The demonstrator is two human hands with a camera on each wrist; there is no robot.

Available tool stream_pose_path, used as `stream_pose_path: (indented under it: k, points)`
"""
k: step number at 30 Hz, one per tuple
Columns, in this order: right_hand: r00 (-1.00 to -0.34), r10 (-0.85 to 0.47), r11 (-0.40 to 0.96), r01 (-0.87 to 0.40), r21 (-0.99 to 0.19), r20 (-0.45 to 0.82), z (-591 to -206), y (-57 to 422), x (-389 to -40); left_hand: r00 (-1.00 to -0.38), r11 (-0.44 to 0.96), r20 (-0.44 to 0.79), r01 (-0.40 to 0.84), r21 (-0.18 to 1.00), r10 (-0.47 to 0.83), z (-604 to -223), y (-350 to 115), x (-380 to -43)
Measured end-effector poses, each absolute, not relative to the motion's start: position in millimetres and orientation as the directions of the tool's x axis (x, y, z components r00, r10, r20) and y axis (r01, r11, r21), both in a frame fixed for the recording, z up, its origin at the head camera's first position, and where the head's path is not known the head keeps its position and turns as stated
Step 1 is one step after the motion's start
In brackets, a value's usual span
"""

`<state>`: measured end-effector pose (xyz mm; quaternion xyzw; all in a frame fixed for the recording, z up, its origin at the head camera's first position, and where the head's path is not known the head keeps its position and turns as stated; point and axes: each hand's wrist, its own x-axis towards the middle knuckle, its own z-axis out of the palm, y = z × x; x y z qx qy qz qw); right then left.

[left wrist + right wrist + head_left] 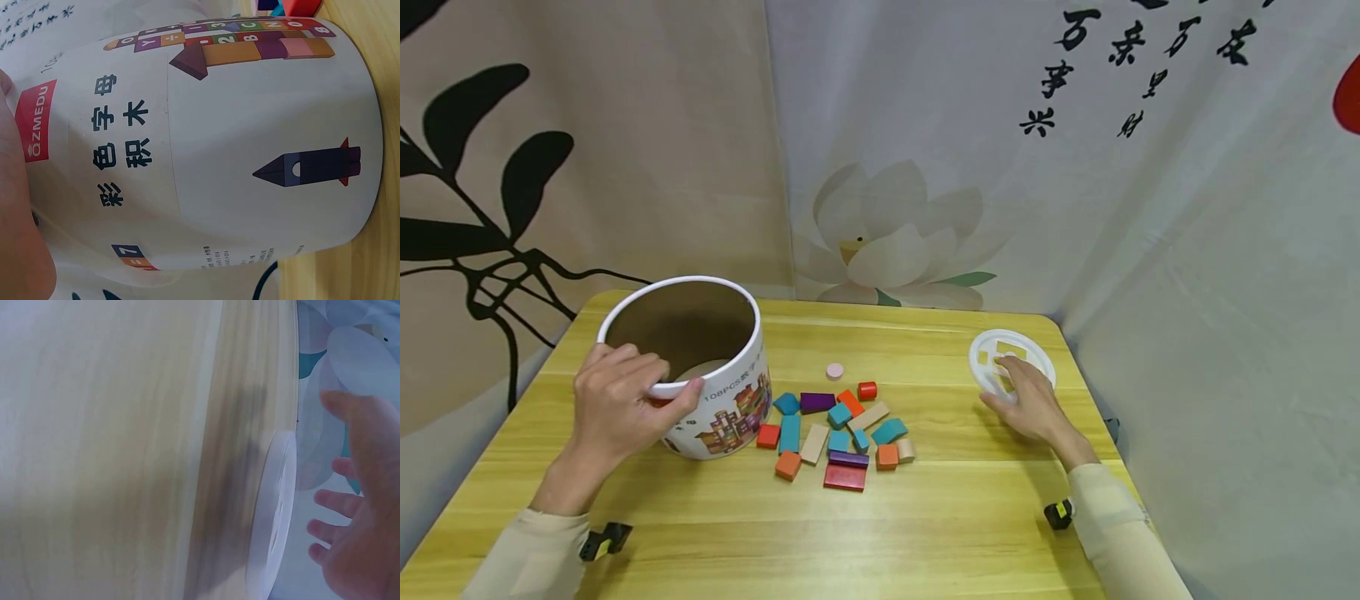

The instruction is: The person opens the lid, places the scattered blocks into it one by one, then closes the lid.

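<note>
A white printed bucket point(730, 417) stands on the table at the left, its wide mouth tipped toward the head camera. My left hand point(617, 404) grips its near rim, fingers over the edge and thumb along the outer wall. In the left wrist view the bucket's printed side point(250, 125) fills most of the picture, and only part of the hand shows. Over at the right, a round white lid point(1041, 358) with cut-outs lies flat. Above its near edge hovers my right hand point(1033, 400), fingers spread; the right wrist view shows it apart from the lid point(275, 512).
Several coloured wooden blocks point(844, 464) lie scattered beside the bucket, mid-table. A pale pink disc point(834, 372) lies behind them. Behind the wooden table point(955, 517) hangs a printed cloth point(910, 100), with more cloth along the right side.
</note>
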<state>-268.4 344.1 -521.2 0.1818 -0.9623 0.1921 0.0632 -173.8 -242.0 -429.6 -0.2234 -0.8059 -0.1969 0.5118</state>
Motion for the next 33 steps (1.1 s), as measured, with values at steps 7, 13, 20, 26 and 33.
stream_pose_path:
  k: [7, 13, 20, 26, 33]
  points:
    - [-0.917, -0.355, 0.845, -0.398, -0.357, 0.183, -517, 331, -264, -0.377, 0.824, 0.912, 0.560, 0.086, 0.161, -428, -242, -173]
    - [-0.901, -0.394, 0.831, -0.433, -0.350, 0.181, -516, 314, -257, -0.387, 0.822, 0.907, 0.563, 0.088, 0.167, -426, -241, -173]
    - [-0.869, -0.464, 0.792, -0.494, -0.358, 0.172, -519, 288, -244, -0.388, 0.827, 0.906, 0.557, 0.085, 0.168, -426, -241, -172]
    - [-0.820, -0.545, 0.740, -0.568, -0.359, 0.174, -524, 267, -232, -0.393, 0.829, 0.905, 0.552, 0.088, 0.165, -427, -240, -172]
    - [-0.757, -0.627, 0.673, -0.646, -0.360, 0.185, -530, 248, -213, -0.368, 0.822, 0.918, 0.561, 0.092, 0.148, -426, -238, -173]
